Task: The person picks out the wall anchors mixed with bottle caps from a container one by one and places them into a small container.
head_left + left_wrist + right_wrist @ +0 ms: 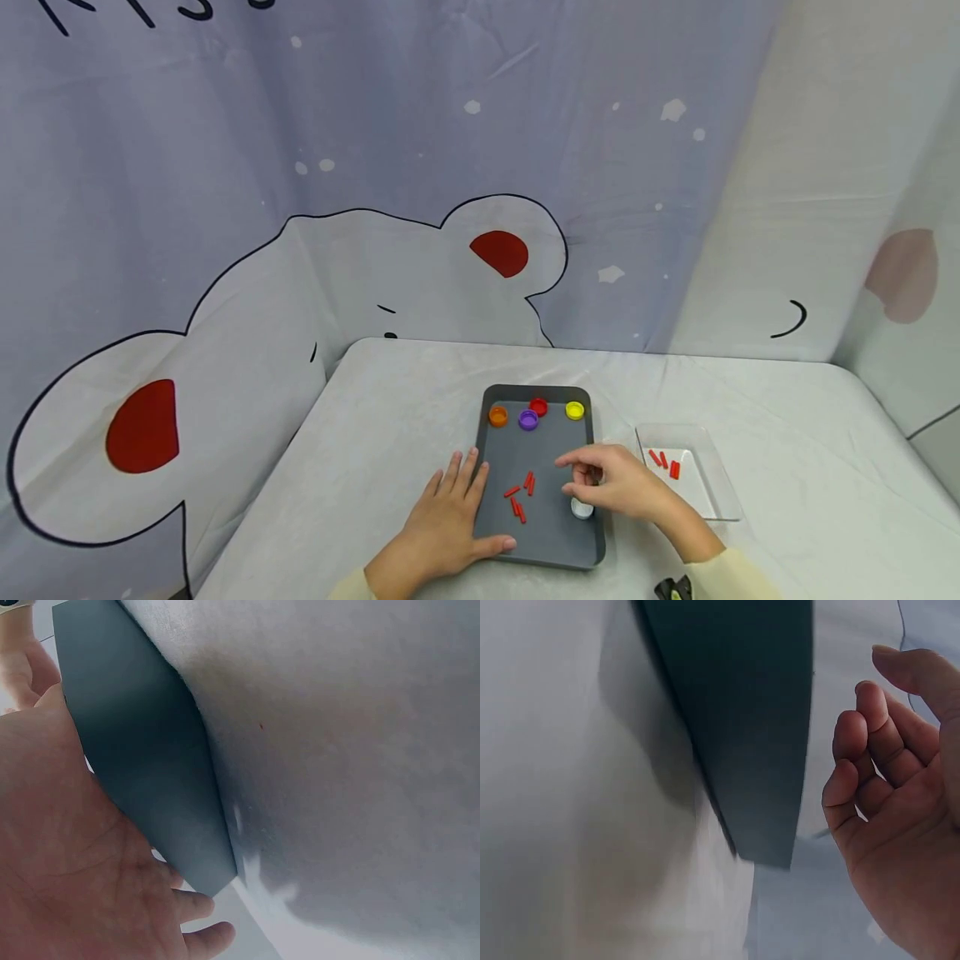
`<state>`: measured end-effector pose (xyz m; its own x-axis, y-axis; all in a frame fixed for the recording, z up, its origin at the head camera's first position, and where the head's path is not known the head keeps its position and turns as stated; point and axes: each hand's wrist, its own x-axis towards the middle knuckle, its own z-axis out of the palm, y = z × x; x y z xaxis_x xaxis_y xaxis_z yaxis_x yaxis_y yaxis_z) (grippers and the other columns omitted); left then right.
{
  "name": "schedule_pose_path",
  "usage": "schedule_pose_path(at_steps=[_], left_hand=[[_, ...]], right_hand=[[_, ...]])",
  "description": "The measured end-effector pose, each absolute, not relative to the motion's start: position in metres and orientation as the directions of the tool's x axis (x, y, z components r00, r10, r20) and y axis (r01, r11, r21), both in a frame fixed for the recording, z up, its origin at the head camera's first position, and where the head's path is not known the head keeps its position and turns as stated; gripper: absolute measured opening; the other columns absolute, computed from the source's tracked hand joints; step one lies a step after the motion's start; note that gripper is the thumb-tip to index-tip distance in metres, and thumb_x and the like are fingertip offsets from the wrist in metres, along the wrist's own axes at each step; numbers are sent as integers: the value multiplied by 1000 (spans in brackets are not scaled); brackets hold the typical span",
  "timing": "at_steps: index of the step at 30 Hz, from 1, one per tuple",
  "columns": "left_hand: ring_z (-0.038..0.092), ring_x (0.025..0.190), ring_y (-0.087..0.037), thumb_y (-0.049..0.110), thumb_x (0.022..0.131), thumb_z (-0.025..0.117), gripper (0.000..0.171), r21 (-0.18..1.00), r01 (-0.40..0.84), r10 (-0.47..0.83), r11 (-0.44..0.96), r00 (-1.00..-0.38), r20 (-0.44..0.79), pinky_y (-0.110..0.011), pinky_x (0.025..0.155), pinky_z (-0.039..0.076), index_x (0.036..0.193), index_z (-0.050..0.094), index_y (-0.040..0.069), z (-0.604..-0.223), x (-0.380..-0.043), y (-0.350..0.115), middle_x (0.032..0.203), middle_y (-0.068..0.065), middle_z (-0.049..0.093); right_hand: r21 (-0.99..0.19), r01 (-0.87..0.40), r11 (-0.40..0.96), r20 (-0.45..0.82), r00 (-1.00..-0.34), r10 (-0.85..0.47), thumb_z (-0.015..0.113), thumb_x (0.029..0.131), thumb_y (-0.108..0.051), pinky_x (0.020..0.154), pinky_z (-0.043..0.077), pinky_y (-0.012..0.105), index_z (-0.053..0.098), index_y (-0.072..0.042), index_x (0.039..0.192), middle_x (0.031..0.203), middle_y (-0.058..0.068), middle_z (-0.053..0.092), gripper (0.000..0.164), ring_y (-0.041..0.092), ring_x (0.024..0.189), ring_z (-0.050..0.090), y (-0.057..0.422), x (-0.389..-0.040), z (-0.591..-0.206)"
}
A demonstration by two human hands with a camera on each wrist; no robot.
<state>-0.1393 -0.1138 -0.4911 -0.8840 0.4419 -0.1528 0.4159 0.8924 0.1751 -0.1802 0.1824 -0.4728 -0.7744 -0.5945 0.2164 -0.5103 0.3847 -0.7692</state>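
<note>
A dark grey tray (551, 542) lies on the table. My left hand (446, 529) rests along its left rim with fingers spread and the thumb over the near edge. Above the tray's right side hovers my right hand (618, 479), its fingers loosely bent, the thumb apart from them and nothing between. Partly under it in the head view is a white round cap (582, 509). Several short red sticks (521, 512) lie in the middle of the tray. At its far end sit an orange cap (498, 417), a purple cap (528, 420), a red cap (538, 406) and a yellow cap (574, 411).
Right of the tray stands a clear plastic box (723, 492) with several red sticks (675, 470) inside. A white cloth (405, 400) covers the table. Behind it hangs a printed curtain (375, 125) with a bear drawing.
</note>
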Motion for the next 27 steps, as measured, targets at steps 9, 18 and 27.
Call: schedule_pose_path(at_steps=[9,18,27], left_hand=[[12,155,-37,86,85,44,110,164,419,444,893,-881,-167,-58,119,24,161,26,8,-489,-140,-114,170,-14,10],[13,155,-36,85,86,43,109,145,433,452,890,-879,-154,-58,118,26,161,28,8,-486,-140,-113,169,-15,12],[17,154,-40,85,86,43,109,146,452,470,880,-873,-131,-59,117,27,159,31,6,-490,-140,-115,168,-18,15]], right_hand=[[-747,-537,392,133,-698,-703,78,90,-14,63,49,20,74,-3,114,75,-15,59,27,-4,67,52,151,-186,-482],[-676,-586,447,69,-654,-753,82,86,-18,65,46,17,75,-8,109,79,-10,59,25,-1,70,52,133,-190,-488],[-586,-601,543,25,-683,-730,84,82,-20,62,44,17,75,-12,103,75,-12,56,24,-3,67,48,124,-187,-496]])
